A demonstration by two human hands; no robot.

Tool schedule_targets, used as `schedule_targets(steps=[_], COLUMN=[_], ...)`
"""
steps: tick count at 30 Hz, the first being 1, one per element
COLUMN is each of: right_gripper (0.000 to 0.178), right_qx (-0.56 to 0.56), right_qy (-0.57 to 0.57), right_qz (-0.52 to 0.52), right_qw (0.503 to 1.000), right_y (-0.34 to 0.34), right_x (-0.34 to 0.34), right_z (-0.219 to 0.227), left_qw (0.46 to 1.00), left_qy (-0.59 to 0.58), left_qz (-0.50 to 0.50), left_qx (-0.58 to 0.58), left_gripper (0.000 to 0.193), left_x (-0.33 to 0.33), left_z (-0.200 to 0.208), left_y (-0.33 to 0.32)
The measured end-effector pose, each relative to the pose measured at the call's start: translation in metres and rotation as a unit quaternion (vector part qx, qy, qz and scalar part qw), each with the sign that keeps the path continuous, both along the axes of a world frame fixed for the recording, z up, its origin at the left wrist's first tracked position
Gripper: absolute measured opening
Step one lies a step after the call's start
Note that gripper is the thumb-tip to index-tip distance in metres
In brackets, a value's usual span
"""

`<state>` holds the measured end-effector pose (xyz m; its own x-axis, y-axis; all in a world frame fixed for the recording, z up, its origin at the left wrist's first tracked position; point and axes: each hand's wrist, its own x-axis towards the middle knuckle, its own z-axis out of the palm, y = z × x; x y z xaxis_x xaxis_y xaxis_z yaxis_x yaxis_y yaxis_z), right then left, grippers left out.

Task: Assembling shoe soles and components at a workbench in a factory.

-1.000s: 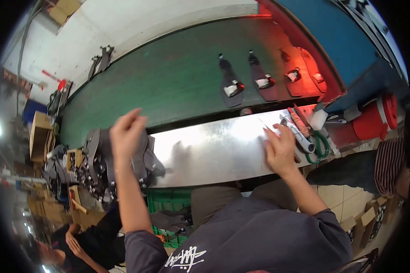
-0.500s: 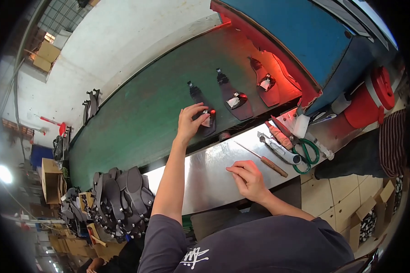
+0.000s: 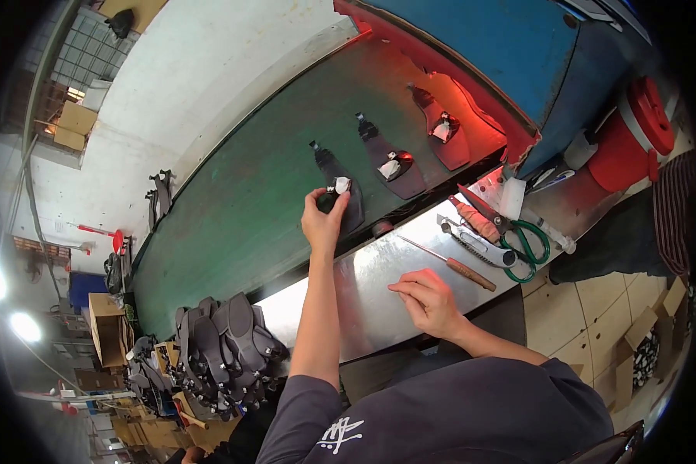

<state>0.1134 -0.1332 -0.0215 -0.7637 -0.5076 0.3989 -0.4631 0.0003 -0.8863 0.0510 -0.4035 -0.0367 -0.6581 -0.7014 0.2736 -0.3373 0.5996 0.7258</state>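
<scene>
A dark sandal with a white piece at its strap lies on the green conveyor belt. My left hand is at this sandal, thumb and fingers curled about the strap area; the exact contact is partly hidden. Two similar sandals lie farther right: a middle sandal and a far sandal in red light. Over the metal ledge, my right hand is closed, fingers and thumb pressed together; whatever may be in them is hidden. Nearest to it is an awl with a wooden handle.
Green-handled scissors and a utility knife lie on the metal ledge. A red lidded container stands at right, below a blue machine housing. Dark sandals pile up at lower left.
My left hand has shifted down slightly at the nearest sandal, and its white piece now shows more fully. My right hand keeps its closed pose. The view has turned a little.
</scene>
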Motion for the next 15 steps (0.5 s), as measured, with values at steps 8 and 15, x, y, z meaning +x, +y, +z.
schedule_targets(steps=[8,15], right_gripper=[0.018,0.014], right_qx=[0.001,-0.024], right_qy=[0.013,-0.036], right_qz=[0.005,0.039], right_qw=[1.0,0.998], right_y=[-0.007,0.0], right_x=[0.01,0.013], right_z=[-0.005,-0.006], left_qw=[0.986,0.959], left_qy=[-0.005,0.246], left_qz=[0.037,-0.088], left_qx=[-0.16,0.106], left_gripper=[0.033,0.027], left_x=[-0.012,0.046], left_z=[-0.016,0.056], left_y=[0.017,0.034])
